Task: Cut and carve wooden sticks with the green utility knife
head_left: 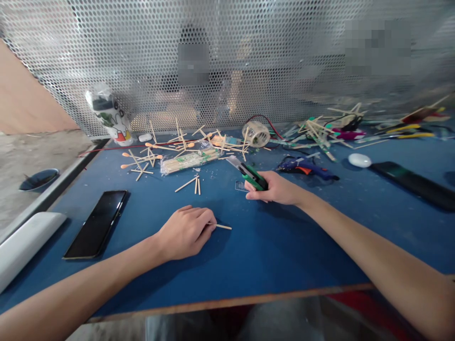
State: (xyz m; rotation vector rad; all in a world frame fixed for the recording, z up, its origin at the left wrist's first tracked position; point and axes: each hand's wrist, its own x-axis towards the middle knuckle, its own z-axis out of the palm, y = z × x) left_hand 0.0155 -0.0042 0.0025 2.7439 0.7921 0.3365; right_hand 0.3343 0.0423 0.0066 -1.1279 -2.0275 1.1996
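My left hand (188, 232) rests low over the blue tabletop, fingers closed around a thin wooden stick (223, 227) whose end pokes out to the right. In my right hand (275, 188) is a green and black utility knife (253, 177). Its blade (233, 161) is out and points up and to the left, apart from the stick. Several short cut sticks (197, 185) lie beyond my left hand. Behind them is a clear plastic packet of wooden sticks (190, 160), with joined stick pieces (143, 163) to its left.
A phone (96, 223) and a white case (30, 244) lie at left, a bottle (111, 118) behind. A blue glue gun (308, 166), white oval object (359, 160) and black object (414, 182) lie right. A perforated metal screen (149, 57) borders the back.
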